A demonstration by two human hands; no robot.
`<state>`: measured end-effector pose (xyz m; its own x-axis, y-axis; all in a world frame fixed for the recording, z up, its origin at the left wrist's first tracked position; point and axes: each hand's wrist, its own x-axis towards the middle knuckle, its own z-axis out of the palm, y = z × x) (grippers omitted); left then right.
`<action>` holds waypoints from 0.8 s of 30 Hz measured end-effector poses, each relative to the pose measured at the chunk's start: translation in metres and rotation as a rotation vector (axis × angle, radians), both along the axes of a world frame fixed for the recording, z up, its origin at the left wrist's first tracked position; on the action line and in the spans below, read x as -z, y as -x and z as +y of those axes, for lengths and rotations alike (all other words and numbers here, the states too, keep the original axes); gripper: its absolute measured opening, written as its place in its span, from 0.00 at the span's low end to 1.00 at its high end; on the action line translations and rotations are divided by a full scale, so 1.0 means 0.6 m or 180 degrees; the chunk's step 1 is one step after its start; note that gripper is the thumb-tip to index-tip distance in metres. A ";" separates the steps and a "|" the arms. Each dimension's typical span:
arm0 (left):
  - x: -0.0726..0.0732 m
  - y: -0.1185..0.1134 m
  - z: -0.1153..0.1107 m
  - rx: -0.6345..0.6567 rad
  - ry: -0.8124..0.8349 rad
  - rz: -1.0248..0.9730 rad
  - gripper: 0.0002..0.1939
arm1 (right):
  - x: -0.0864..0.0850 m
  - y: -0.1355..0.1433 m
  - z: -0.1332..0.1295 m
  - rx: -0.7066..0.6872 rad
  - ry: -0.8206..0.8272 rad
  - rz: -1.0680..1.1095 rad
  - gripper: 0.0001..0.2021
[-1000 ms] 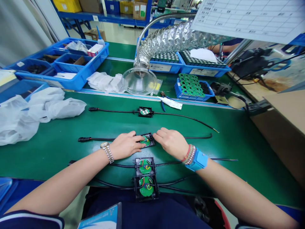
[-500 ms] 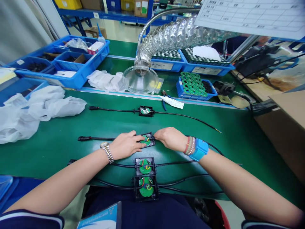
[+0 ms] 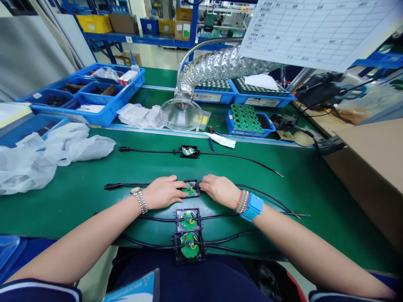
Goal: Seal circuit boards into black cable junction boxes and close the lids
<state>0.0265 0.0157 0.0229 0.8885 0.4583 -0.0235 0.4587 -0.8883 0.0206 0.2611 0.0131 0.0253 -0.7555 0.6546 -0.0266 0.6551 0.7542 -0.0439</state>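
Observation:
On the green bench lies a small open black housing (image 3: 197, 194) with a round green circuit board (image 3: 190, 188) and thin coloured wires inside. The fingers of my left hand (image 3: 165, 192) grip its left part and rest over the board. My right hand (image 3: 219, 191) is closed in a pinch at the housing's right end, on the black cable (image 3: 264, 193) that leaves there; its fingertips partly hide the spot. Closer to me, two similar open housings, an upper one (image 3: 178, 226) and a lower one (image 3: 180, 254), sit edge to edge with cables out both sides.
Farther back lies another wired housing (image 3: 189, 157). Behind it are blue-handled cutters (image 3: 211, 144), a clear extraction hood (image 3: 181, 115) and a blue bin of circuit boards (image 3: 245, 134). White bags (image 3: 78, 147) lie at left; a cardboard box (image 3: 371, 167) stands at right.
The view has tilted up and shifted slightly. The held housing has turned a little straighter on the bench, with both my hands staying at it.

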 end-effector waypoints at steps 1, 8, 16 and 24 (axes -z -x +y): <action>-0.001 0.001 0.001 0.0016 0.0014 0.0031 0.15 | 0.002 -0.002 -0.004 0.0031 -0.0044 0.0263 0.11; 0.006 0.003 0.002 -0.0033 0.0052 0.0032 0.15 | 0.029 0.000 -0.020 -0.0166 0.0031 0.0708 0.16; 0.010 0.007 0.009 -0.0034 0.0224 -0.0104 0.13 | 0.034 0.026 -0.019 -0.0113 -0.0038 0.0479 0.17; 0.005 0.006 0.006 -0.0105 0.0184 -0.0081 0.13 | 0.050 0.029 -0.027 -0.0052 0.0096 0.1226 0.14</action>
